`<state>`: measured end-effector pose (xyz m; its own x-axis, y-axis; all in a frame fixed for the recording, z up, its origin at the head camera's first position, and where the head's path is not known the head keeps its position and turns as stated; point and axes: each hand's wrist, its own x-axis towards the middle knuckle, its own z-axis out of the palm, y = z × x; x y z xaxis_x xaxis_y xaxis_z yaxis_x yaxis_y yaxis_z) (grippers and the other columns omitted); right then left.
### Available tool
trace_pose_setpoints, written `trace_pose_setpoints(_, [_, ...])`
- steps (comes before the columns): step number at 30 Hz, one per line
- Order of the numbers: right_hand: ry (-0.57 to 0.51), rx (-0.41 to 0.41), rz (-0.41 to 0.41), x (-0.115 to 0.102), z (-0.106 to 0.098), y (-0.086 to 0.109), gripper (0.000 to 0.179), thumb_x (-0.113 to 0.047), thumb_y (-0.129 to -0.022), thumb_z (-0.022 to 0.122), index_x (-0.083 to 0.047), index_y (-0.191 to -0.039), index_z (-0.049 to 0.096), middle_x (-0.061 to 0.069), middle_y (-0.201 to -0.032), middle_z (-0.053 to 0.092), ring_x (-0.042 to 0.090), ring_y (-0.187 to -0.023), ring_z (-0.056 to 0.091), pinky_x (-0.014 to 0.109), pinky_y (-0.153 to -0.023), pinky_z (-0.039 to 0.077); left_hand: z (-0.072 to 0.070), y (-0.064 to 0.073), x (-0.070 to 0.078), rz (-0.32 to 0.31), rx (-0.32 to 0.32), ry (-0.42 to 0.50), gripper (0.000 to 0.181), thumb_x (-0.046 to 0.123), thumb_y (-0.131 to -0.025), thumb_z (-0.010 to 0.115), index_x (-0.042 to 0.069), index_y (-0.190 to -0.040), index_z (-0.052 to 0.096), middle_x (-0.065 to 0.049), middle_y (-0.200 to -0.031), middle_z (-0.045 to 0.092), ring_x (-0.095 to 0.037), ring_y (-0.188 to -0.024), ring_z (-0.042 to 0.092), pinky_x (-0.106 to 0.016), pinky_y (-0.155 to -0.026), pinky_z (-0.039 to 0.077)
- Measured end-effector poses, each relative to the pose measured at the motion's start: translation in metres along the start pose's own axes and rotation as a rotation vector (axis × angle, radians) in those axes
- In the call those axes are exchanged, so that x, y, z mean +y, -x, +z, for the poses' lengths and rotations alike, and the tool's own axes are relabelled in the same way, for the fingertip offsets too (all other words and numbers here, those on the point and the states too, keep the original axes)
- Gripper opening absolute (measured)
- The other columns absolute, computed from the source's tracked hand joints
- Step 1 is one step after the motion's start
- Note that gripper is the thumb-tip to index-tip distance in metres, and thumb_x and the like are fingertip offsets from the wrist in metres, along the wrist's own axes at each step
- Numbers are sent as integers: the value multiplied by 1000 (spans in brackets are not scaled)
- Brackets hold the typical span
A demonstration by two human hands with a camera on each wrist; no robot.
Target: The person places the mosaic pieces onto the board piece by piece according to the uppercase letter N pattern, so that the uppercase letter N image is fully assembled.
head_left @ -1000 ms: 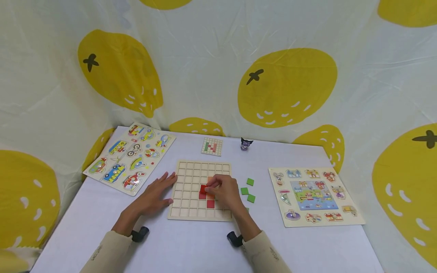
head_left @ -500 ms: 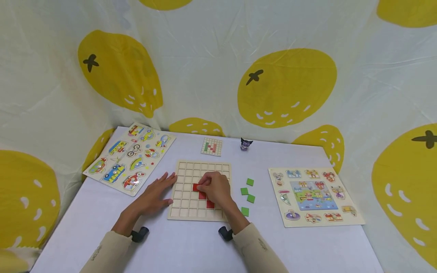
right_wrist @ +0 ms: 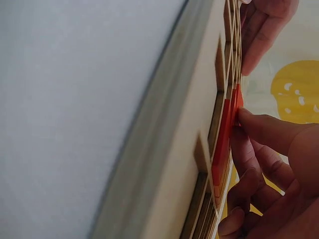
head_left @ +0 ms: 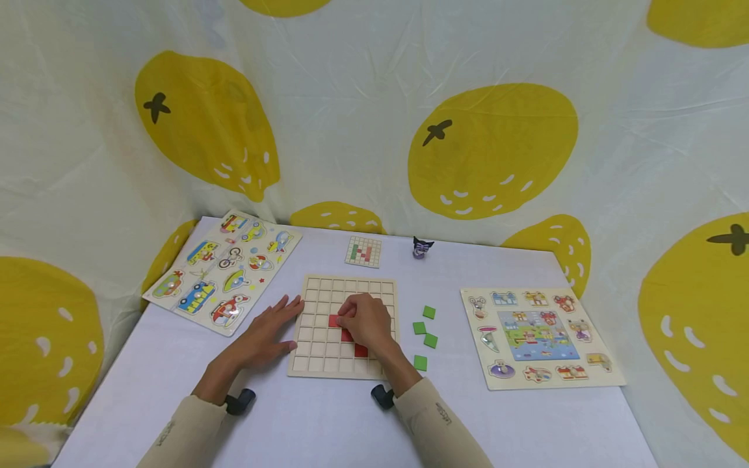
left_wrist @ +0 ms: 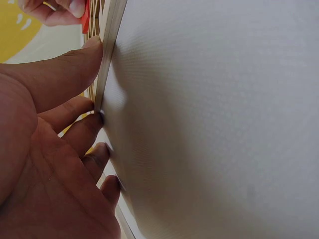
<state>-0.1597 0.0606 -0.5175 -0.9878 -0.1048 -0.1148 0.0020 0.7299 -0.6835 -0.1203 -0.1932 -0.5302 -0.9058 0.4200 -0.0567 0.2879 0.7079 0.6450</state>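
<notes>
A wooden grid board [head_left: 316,367] lies flat with red square tiles in some of its cells. My right hand [head_left: 370,323] is over its middle and pinches a red tile [head_left: 333,320] between thumb and finger at a cell left of centre. Another red tile [head_left: 361,351] sits lower right in the grid; the right hand covers part of the board. In the right wrist view the thumb touches the red tile [right_wrist: 239,99]. My left hand [head_left: 266,337] has its fingers spread, the fingertips and thumb touching the board's left edge.
Several green tiles [head_left: 430,340] lie right of the board. Behind it are a small pattern card [head_left: 363,251] and a dark figurine [head_left: 421,247]. A vehicle puzzle board [head_left: 225,270] lies at left, another picture puzzle [head_left: 541,338] at right. A lemon-print cloth [head_left: 351,130] hangs behind.
My right hand has moved left across the board with the red tile, uncovering a green tile at the right, and has lowered the red tile to a cell. The left hand has stayed put.
</notes>
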Motion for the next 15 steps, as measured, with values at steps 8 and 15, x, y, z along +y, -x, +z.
trace_pose_setpoints(8, [-12,5,-23,2,-2,3,10,-21,-87,88,-22,-89,78,-9,-71,67,11,-71,60,28,-61,47,0,-1,0,2,1,-5,84,8,-93,79,8,-166,36,-13,-176,28,-45,-165,15,-68,-132,14])
trace_pose_setpoints(15, [-97,34,-40,11,-12,14,11,-21,-88,87,-23,-94,79,-9,-76,68,12,-73,61,29,-66,49,1,0,0,-4,4,-9,85,6,-92,80,7,-165,36,-13,-176,28,-44,-165,16,-67,-132,14])
